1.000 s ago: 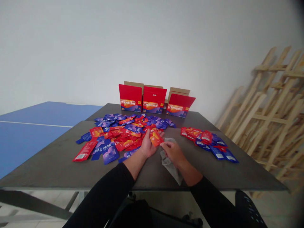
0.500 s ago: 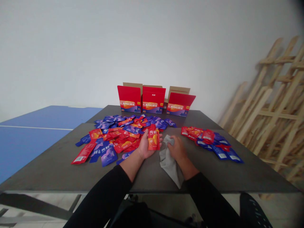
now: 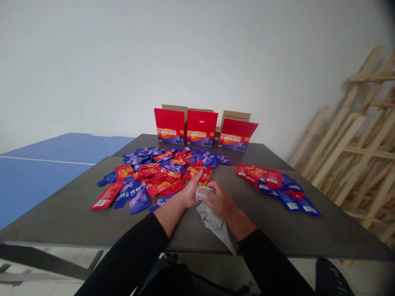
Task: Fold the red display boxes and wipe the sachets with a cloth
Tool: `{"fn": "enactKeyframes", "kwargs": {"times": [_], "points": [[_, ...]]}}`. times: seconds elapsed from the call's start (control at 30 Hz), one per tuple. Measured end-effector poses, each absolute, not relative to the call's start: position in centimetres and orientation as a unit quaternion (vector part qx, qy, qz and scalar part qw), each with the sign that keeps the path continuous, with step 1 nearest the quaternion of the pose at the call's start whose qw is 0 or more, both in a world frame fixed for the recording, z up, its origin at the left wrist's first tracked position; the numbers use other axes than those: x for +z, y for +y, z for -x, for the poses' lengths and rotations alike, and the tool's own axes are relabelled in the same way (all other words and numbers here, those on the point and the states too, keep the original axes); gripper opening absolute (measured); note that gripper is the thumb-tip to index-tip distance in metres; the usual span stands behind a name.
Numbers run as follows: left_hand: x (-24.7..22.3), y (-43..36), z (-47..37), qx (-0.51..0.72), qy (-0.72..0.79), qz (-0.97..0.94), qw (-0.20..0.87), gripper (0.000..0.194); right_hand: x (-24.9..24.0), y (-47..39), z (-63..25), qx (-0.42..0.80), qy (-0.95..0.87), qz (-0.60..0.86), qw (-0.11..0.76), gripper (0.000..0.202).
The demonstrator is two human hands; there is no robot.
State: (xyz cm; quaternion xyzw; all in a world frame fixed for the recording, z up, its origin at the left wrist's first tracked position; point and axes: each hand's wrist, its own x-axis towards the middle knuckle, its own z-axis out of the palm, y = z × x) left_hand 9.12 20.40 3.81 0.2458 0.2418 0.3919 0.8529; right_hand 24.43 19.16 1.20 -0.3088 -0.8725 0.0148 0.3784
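Note:
My left hand [image 3: 190, 193] holds a red pouch [image 3: 205, 176] with orange fruit print, its top part showing above the fingers. Bunched in my right hand [image 3: 219, 200] is a grey cloth [image 3: 212, 222], which lies against the lower part of that pouch and hangs toward the table's front edge. To the left and behind my left hand spreads a big mixed pile of red pouches [image 3: 160, 187] and blue-purple pouches [image 3: 140, 199]. A smaller group of red pouches [image 3: 273, 178] and blue pouches [image 3: 289, 200] lies on the right.
Three open red boxes [image 3: 202, 127] stand at the back of the dark grey table [image 3: 259, 230]. A blue table [image 3: 61, 176] adjoins on the left. Wooden frames [image 3: 348, 144] lean on the wall at the right.
My right hand has moved left with the cloth and now presses it onto the pouch in my left hand. The pouch's lower part is now covered. The camera view has shifted slightly.

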Motion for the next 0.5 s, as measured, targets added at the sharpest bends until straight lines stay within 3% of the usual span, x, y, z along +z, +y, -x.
{"fn": "enactKeyframes", "kwargs": {"times": [0.23,0.5], "points": [[3.7,19.9,-9.9,0.379,0.291,-0.271,0.835,0.044,1.5,20.0,-25.2,-0.01,-0.771,0.407,0.49,0.03],[3.7,19.9,-9.1,0.308,0.297,-0.323,0.844,0.046,1.9,21.3,-26.0,0.011,-0.687,0.491,0.536,0.033]]}}
